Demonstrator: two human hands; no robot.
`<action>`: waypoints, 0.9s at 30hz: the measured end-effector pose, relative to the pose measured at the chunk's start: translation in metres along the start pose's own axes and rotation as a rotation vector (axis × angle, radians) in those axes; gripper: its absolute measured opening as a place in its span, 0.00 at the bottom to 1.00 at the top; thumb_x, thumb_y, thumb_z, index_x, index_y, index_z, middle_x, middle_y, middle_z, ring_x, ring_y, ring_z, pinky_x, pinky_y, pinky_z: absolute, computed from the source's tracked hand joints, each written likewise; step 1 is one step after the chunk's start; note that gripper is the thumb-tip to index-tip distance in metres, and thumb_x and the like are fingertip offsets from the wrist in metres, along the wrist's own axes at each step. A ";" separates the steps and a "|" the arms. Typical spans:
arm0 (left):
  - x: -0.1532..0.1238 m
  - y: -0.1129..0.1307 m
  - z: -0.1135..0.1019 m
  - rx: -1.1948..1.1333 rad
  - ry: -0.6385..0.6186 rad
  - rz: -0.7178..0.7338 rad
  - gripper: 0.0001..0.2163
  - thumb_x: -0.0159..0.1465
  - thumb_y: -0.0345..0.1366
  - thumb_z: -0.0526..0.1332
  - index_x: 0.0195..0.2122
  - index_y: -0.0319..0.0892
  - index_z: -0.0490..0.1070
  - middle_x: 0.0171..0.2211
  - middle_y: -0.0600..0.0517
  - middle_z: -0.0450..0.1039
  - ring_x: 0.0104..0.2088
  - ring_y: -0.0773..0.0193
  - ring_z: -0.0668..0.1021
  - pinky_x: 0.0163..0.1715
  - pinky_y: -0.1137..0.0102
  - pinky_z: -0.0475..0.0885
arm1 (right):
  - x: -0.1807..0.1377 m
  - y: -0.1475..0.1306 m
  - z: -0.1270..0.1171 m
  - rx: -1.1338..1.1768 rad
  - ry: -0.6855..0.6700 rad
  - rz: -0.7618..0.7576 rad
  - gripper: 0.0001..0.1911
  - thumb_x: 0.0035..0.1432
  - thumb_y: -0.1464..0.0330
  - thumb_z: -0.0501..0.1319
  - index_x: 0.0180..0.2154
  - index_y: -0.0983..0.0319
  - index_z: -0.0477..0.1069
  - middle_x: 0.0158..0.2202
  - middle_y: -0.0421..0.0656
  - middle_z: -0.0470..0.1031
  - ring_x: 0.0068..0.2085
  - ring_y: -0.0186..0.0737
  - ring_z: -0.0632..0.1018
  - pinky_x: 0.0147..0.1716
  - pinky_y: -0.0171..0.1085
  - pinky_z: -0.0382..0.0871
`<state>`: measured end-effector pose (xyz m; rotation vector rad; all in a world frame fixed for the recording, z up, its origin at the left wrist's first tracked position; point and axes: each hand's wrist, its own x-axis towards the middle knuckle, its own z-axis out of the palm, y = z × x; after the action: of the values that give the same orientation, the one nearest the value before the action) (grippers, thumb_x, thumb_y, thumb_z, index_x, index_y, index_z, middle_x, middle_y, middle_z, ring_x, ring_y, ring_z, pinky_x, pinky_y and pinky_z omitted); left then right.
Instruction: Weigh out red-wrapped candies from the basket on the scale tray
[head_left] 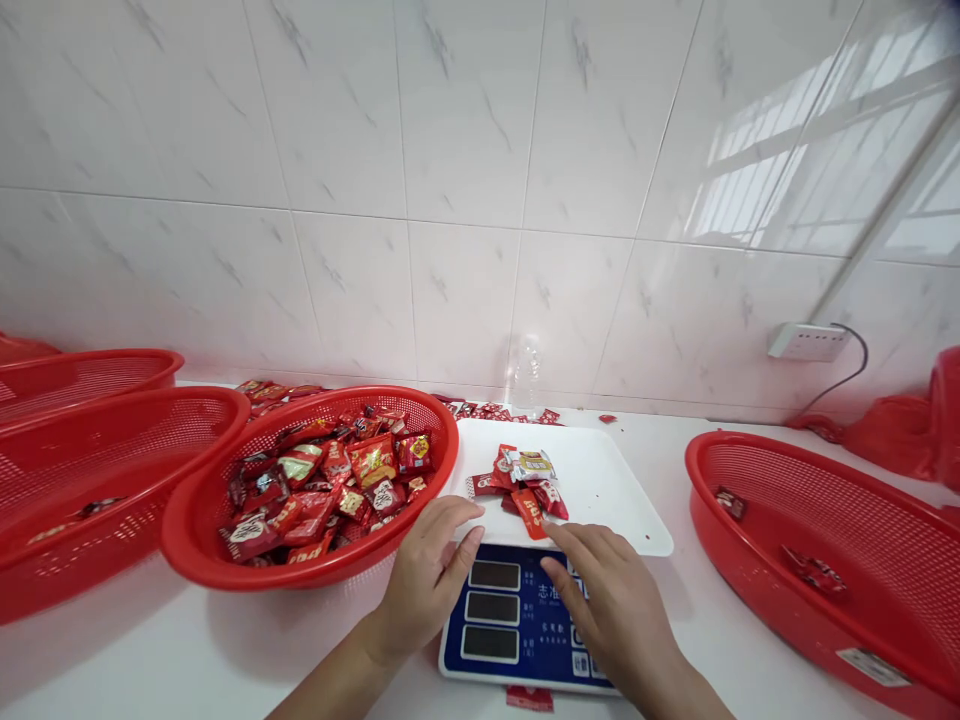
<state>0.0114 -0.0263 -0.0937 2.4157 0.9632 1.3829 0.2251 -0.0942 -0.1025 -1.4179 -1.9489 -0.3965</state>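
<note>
1. At far left, two red mesh baskets [112, 450] stand on the white tabletop [315, 660]; I see no writing on either.
2. Next, a fuller basket [180, 540] holds heaped wrapped sweets [322, 485]. Each should be light, in slick film that slides easily over its neighbours; scooping several from beneath looks surer than pinching one. Characters are printed on many wrappers, too small to read with confidence.
3. The left hand [424, 565] is at the left front corner of the scale's white pan [600, 480]. Its grip is apart, thumb away from fingers, nothing seen between them; I cannot tell whether it touches the pan.
4. The small pile of packets [525, 490] lies on the pan, left of its middle. They look light, with crinkly film and perhaps a firm filling; a squeeze could crush a brittle one. The white-and-gold packet [532, 464] on top offers its flat sides or sealed ends to hold. Its lettering is blurred.
5. Below, the scale's blue panel [532, 610] carries large white characters, apparently "志准", with smaller print beneath. One key seems to read "计数"; the three displays [491, 608] look dark.
6. The right hand [611, 590] has its grip apart, fingertips beside the pile's orange-red packet [529, 513], thumb over the panel. Contact is unclear.
7. At far right, another red basket [787, 620] bears a white label [874, 667], illegible here.
</note>
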 end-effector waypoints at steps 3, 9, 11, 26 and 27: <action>-0.002 -0.002 -0.001 -0.008 0.009 0.020 0.09 0.63 0.32 0.55 0.43 0.46 0.68 0.41 0.49 0.73 0.44 0.61 0.74 0.45 0.65 0.70 | 0.008 -0.011 0.007 -0.162 -0.088 -0.037 0.19 0.60 0.60 0.55 0.52 0.56 0.66 0.43 0.48 0.75 0.40 0.49 0.75 0.35 0.48 0.70; -0.003 -0.001 -0.001 -0.038 -0.019 0.043 0.08 0.63 0.30 0.55 0.42 0.46 0.67 0.40 0.50 0.72 0.43 0.62 0.73 0.45 0.67 0.69 | 0.012 -0.017 0.021 -0.169 -0.097 -0.016 0.14 0.58 0.61 0.57 0.45 0.57 0.69 0.42 0.49 0.73 0.41 0.51 0.74 0.35 0.48 0.69; -0.003 0.001 -0.001 -0.049 -0.038 0.042 0.08 0.63 0.29 0.55 0.42 0.46 0.68 0.39 0.50 0.72 0.43 0.62 0.73 0.45 0.68 0.69 | 0.011 -0.014 0.022 -0.126 -0.099 0.003 0.11 0.58 0.64 0.57 0.44 0.57 0.69 0.40 0.48 0.73 0.40 0.49 0.74 0.35 0.47 0.69; -0.002 0.020 -0.004 -0.665 -0.204 -0.354 0.13 0.61 0.39 0.58 0.46 0.45 0.67 0.32 0.52 0.70 0.31 0.67 0.73 0.30 0.73 0.71 | 0.005 -0.041 0.003 0.648 0.038 0.235 0.03 0.61 0.68 0.54 0.38 0.58 0.65 0.33 0.40 0.73 0.34 0.34 0.75 0.34 0.32 0.68; -0.001 0.022 -0.005 -0.726 -0.265 -0.376 0.10 0.61 0.40 0.59 0.42 0.43 0.69 0.31 0.53 0.69 0.28 0.68 0.72 0.27 0.75 0.70 | 0.006 -0.045 0.003 0.696 0.025 0.240 0.03 0.61 0.68 0.54 0.37 0.58 0.65 0.32 0.40 0.73 0.33 0.34 0.75 0.33 0.31 0.68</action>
<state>0.0164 -0.0444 -0.0809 1.7102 0.6469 1.0060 0.1817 -0.1041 -0.0946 -1.1411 -1.6290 0.3490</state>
